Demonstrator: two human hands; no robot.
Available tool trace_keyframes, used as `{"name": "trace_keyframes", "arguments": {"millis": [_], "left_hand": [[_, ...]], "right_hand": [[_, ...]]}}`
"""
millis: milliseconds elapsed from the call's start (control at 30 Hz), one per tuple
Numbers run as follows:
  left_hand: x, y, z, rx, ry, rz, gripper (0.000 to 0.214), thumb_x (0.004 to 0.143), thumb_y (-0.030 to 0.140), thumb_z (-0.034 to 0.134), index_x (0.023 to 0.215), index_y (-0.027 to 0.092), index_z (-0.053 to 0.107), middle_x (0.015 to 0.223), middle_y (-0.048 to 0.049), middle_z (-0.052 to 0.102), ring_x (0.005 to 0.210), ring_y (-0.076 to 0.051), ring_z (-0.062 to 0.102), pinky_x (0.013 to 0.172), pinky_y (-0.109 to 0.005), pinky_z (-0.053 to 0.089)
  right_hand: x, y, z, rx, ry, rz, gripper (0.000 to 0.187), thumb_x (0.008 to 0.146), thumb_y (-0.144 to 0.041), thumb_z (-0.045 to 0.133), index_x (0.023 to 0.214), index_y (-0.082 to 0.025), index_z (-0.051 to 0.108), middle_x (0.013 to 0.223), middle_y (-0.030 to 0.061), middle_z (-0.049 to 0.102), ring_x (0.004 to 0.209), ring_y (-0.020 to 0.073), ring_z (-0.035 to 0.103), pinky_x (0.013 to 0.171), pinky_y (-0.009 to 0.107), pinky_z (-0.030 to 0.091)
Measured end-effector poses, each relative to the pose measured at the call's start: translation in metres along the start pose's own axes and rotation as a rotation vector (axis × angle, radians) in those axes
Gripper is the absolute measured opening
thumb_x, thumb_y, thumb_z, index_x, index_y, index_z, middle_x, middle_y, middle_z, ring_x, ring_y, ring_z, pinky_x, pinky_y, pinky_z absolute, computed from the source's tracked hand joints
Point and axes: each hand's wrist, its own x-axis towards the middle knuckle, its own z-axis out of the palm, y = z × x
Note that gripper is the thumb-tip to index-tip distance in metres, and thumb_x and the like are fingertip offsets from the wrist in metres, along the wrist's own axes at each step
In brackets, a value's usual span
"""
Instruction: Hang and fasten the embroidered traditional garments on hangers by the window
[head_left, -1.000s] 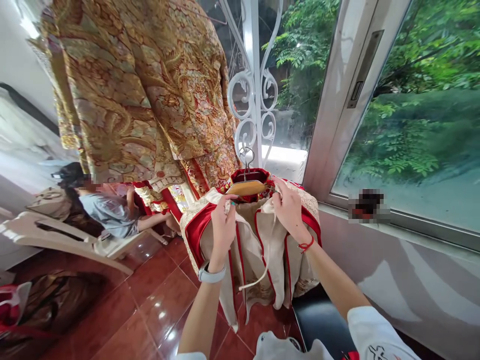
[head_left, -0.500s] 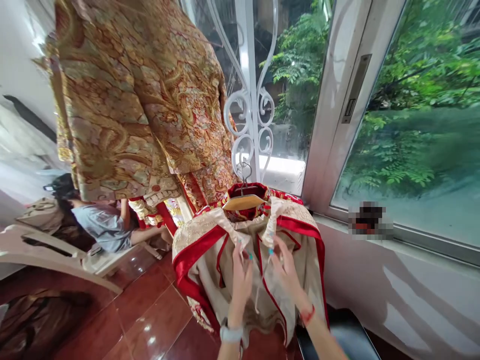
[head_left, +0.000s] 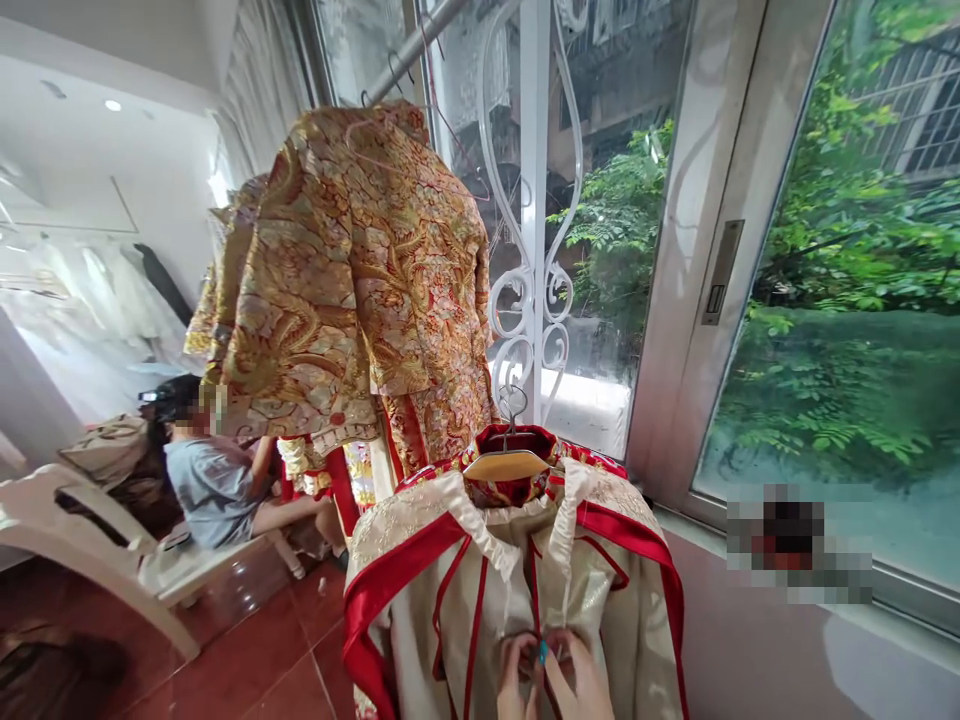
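Observation:
A cream jacket with red satin trim and gold embroidery [head_left: 645, 590] hangs before me, over a red garment whose patterned collar [head_left: 517, 437] shows at the neck. White gathered bands [head_left: 566, 520] dangle from its neckline, untouched. Low on the front, my left hand [head_left: 519, 675] and my right hand [head_left: 576, 675] are close together, fingertips pinched at the jacket's red-edged front opening. A turquoise nail shows between them. Exactly which bit of cloth each pinches is partly hidden by the fingers.
Gold brocade garments [head_left: 375, 260] hang from a rail [head_left: 412, 45] behind, left of a white scrolled window grille [head_left: 536, 250]. A person in a grey shirt [head_left: 214, 490] sits beyond a white chair [head_left: 135, 530]. A window sill [head_left: 697, 525] runs along the right.
Both hands have let go of the white bands and moved down to the jacket's front opening, coming together. The view has tilted up, showing the rail and ceiling.

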Motion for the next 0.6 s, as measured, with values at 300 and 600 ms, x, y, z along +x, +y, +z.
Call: {"name": "trace_keyframes", "arguments": {"millis": [300,600], "left_hand": [[-0.016,0.034,-0.006,-0.049,-0.112,-0.051,0.036,0.077,0.048,0.058,0.094,0.020,0.072,0.101,-0.0142,0.074,0.101,-0.030,0.069,0.096,-0.043,0.053],[-0.030,0.076,-0.030,0.193,-0.139,0.251,0.023,0.085,0.034,0.056,0.098,0.020,0.069,0.103,-0.0115,0.067,0.104,-0.025,0.064,0.096,-0.043,0.050]], "right_hand": [[0.018,-0.038,-0.005,0.059,-0.010,0.083,0.019,0.082,-0.033,0.044,0.077,-0.022,0.058,0.074,0.0069,0.068,0.069,0.0220,0.064,0.067,0.032,0.050],[-0.039,-0.021,-0.024,0.474,-0.236,0.168,0.037,0.083,-0.056,0.057,0.077,-0.020,0.055,0.065,-0.0019,0.049,0.057,0.0125,0.043,0.053,0.024,0.040]]}}
